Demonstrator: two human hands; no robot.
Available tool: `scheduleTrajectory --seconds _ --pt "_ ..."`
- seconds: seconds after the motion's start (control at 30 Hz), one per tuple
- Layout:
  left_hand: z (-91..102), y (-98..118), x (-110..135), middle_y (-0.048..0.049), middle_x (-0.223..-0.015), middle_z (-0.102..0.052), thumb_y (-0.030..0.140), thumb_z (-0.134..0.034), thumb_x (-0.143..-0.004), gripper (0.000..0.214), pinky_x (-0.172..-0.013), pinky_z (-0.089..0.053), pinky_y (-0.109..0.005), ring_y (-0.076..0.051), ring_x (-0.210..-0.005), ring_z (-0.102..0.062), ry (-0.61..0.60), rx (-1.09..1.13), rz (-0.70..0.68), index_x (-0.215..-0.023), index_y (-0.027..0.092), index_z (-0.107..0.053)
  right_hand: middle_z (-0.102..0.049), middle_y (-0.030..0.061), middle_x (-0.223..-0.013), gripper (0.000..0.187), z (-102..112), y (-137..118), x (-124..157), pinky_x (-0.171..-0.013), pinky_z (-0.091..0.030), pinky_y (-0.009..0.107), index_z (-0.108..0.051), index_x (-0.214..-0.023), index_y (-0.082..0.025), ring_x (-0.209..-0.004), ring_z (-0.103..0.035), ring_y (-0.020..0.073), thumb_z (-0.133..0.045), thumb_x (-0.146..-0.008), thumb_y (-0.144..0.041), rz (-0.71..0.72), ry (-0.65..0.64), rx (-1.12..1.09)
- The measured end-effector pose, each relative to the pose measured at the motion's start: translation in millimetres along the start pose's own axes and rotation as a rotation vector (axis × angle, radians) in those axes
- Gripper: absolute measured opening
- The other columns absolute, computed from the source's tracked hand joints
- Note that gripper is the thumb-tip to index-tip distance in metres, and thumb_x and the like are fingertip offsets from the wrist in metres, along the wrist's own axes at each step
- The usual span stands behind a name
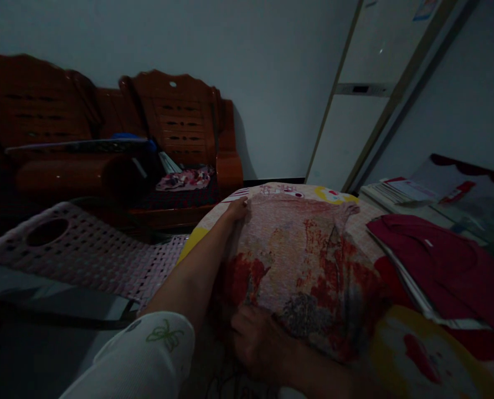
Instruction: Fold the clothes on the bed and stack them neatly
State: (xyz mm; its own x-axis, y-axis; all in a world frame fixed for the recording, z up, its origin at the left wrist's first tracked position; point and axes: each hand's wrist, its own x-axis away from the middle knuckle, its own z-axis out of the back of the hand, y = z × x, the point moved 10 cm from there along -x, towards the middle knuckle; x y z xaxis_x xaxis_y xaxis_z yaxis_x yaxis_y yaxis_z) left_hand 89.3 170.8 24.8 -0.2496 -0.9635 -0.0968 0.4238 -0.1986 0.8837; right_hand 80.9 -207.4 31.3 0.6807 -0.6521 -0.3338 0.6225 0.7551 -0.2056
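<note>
A pale pink garment point(286, 249) with red and grey blotches lies spread over a round table with a printed cover point(207, 227). At the garment's far left corner, my left hand point(237, 209) is closed on its edge, the arm stretched forward in a white sleeve. Nearer to me, my right hand point(259, 341) has its fingers curled onto the near left edge of the same garment. Dim light hides the exact fingertip contact there. One far right corner of the garment is bunched into a small fold.
To the right, a folded dark red garment point(433, 260) rests on papers. Behind it are more papers point(396, 191). A woven pink chair point(93, 252) stands at the left, before a wooden sofa point(174, 122) holding a patterned cloth point(184, 180). A tall white appliance point(359, 133) stands behind.
</note>
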Motion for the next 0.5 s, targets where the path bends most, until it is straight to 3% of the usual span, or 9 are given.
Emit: scheduleTrajectory --seconds 0.27,0.43,0.5 --pt "15.6 -4.5 63.5 -0.0088 -0.104 -0.075 0.028 -0.081 -0.057 0.047 -0.081 -0.053 -0.028 -0.026 -0.097 -0.068 -0.134 0.058 0.032 -0.103 0.017 -0.073 -0.063 0.0074 -0.095 0.012 22.5 2.7 -0.7 -0.075 -0.045 0.031 -0.059 -0.091 -0.016 -0.084 -0.053 0.0181 -0.048 -0.095 -0.018 0.052 0.039 -0.073" --pt "4.8 -3.6 92.7 -0.0052 -0.109 -0.076 0.033 -0.090 -0.047 0.071 -0.079 -0.055 -0.032 -0.027 -0.098 -0.069 -0.261 0.192 0.130 -0.115 0.022 -0.071 -0.065 0.0050 -0.098 0.010 32.4 33.5 7.7 -0.080 -0.047 0.029 -0.063 -0.099 -0.018 -0.091 -0.059 0.0171 -0.054 -0.094 -0.021 -0.212 -0.079 -0.075" --pt "8.6 2.6 100.5 -0.0006 -0.105 -0.077 0.036 -0.090 -0.049 0.070 -0.077 -0.056 -0.031 -0.024 -0.096 -0.070 -0.209 0.188 0.143 -0.116 0.026 -0.070 -0.066 0.0054 -0.102 0.013 33.3 45.7 14.9 -0.084 -0.048 0.030 -0.065 -0.100 -0.019 -0.095 -0.060 0.0176 -0.056 -0.095 -0.026 -0.312 -0.123 -0.045"
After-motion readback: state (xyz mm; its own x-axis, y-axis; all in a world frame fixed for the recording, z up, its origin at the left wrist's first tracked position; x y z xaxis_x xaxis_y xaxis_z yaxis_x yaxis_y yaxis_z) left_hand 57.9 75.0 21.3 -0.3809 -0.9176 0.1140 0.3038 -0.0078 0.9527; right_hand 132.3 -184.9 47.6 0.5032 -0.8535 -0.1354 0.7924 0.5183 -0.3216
